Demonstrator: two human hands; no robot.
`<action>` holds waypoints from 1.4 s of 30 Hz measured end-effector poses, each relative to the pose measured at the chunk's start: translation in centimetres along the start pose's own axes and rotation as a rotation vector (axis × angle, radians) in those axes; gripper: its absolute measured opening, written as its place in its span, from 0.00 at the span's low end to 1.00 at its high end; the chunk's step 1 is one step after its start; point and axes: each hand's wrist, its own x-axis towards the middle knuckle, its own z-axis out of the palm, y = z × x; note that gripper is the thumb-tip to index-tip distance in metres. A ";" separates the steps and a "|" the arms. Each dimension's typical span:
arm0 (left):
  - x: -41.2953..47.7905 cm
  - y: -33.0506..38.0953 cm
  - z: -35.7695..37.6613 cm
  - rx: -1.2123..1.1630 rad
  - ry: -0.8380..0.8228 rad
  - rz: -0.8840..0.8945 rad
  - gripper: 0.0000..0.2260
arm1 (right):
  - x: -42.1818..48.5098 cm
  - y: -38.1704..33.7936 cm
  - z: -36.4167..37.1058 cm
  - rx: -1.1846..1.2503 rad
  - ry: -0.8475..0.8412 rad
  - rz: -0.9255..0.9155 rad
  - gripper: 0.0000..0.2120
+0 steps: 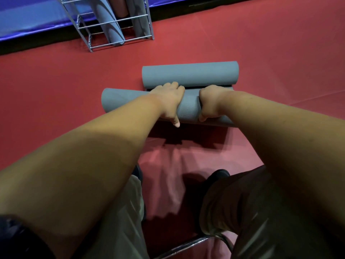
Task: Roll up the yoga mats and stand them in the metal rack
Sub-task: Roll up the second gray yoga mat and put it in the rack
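Our left hand (168, 101) and right hand (211, 103) curl tightly around the middle of the mat (188, 107) at frame centre, just below a second roll (190, 75). Gripped only mid-length, it may uncoil or sag before reaching the rack (121, 42), upper left

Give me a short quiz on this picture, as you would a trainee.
1. True or false: the left grip and right grip both hold the near mat.
2. How many rolled mats lie on the floor? A one, B two, C four.
3. Where do other rolled mats stand?
Key: 1 true; 2 B; 3 in the rack.
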 end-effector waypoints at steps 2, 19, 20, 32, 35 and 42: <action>-0.1 0.2 -0.2 -0.021 0.020 -0.018 0.47 | 0.0 -0.1 0.0 -0.002 -0.006 -0.007 0.22; 0.0 -0.3 -0.5 -0.043 0.073 -0.006 0.45 | -0.5 0.3 -0.6 0.071 -0.003 0.051 0.30; 0.0 0.0 -0.5 0.000 0.079 -0.013 0.47 | -0.4 0.3 -0.6 0.074 -0.014 0.053 0.30; 0.4 -0.1 -0.4 -0.187 0.034 -0.061 0.37 | -0.8 0.0 -0.4 0.014 0.015 0.024 0.49; 0.5 -0.2 -0.3 -0.162 0.014 -0.061 0.38 | -0.6 -0.1 -0.8 0.036 -0.006 0.023 0.38; 0.4 0.4 -0.5 0.021 0.119 0.007 0.46 | -0.4 0.1 -0.9 0.096 -0.032 0.048 0.31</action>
